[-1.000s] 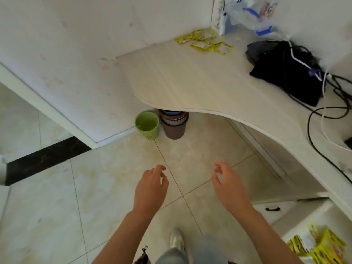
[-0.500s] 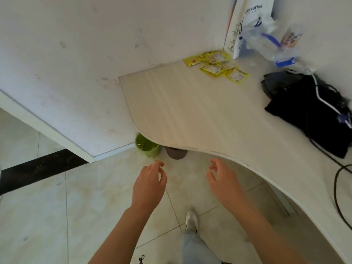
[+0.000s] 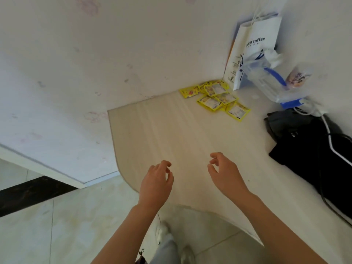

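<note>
My left hand hovers over the curved front edge of a pale wooden desk, fingers loosely curled and holding nothing. My right hand hangs beside it over the desk, fingers also relaxed and empty. Several yellow sachets lie scattered at the back of the desk near the wall corner, well beyond both hands.
A white paper coffee bag leans in the corner. A clear plastic bag with a blue handle lies next to it. A black bag with white and black cables sits on the right. Tiled floor and my shoes lie below.
I have stepped closer to the desk, and both hands now reach forward over its front edge. The green and brown bins under the desk have gone out of view.
</note>
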Motion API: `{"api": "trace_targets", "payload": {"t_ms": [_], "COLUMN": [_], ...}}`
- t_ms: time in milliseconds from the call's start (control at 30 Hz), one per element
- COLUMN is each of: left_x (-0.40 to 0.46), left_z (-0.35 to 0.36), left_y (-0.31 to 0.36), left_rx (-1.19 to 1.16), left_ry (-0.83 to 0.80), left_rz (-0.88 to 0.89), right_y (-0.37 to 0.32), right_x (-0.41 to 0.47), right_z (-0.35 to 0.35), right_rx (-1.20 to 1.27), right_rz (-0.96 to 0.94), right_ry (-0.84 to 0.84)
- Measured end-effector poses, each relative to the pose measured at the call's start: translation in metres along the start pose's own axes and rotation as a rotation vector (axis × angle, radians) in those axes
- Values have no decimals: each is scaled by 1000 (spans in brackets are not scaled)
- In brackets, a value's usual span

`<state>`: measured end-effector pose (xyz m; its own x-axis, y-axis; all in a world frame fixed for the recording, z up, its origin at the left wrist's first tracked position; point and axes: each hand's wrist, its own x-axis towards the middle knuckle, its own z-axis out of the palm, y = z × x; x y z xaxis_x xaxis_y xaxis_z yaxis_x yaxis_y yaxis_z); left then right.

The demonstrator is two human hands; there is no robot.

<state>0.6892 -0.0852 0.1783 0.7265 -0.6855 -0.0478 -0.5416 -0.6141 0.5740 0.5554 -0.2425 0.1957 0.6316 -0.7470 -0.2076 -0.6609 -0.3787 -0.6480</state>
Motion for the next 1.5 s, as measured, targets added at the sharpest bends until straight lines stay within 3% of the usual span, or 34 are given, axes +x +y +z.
{"api": "trace_targets", "payload": {"t_ms": [333,633,1233,1500], "left_x": [152,244,389,439], "left_z": [-8,-3,51,96], "left_y": [5,11,61,63], "left_rx": [84,106,323,292], "left_ry": [-90,-162,-329,-304], "left_rz": [128,144,211,201], "right_y": [-15,-14,20,46], "right_x": [113,172,340,419], "right_z": [-17,-28,-88,-80], "right_rx": [-16,-63,-245,-434], "right_rz": [78,129,37,-49], "right_ry": [94,58,-50,-112]}}
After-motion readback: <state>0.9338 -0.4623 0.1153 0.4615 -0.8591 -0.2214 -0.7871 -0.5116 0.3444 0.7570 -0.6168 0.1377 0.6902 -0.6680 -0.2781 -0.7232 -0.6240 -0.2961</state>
